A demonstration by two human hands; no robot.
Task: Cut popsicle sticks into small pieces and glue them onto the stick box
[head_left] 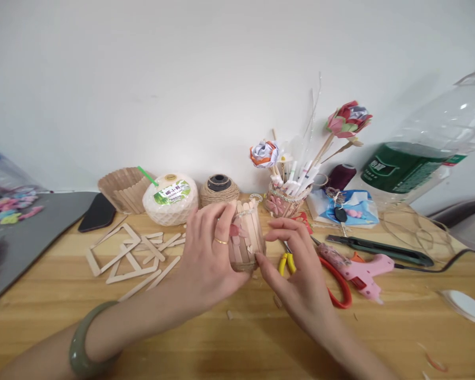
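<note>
A small cup made of upright popsicle sticks [245, 235] is held just above the table's middle. Twine circles its base, a beaded band runs near its rim, and pink pieces and a small white heart show on its side. My left hand [209, 243], with a gold ring, wraps round the cup from the left; its fingers cover that side. Beside the cup's right edge is my right hand [295, 258], thumb and fingers apart, the thumb tip at the cup's lower edge. I see nothing held in the right hand.
Loose popsicle sticks [130, 258] lie at left. Behind stand a wrapped coconut [170, 198], a twine spool [219, 190] and a decorated pen cup [287, 200]. At right are a pink glue gun [366, 274], a green utility knife [380, 249], red-handled scissors [342, 290] and a large bottle [411, 163].
</note>
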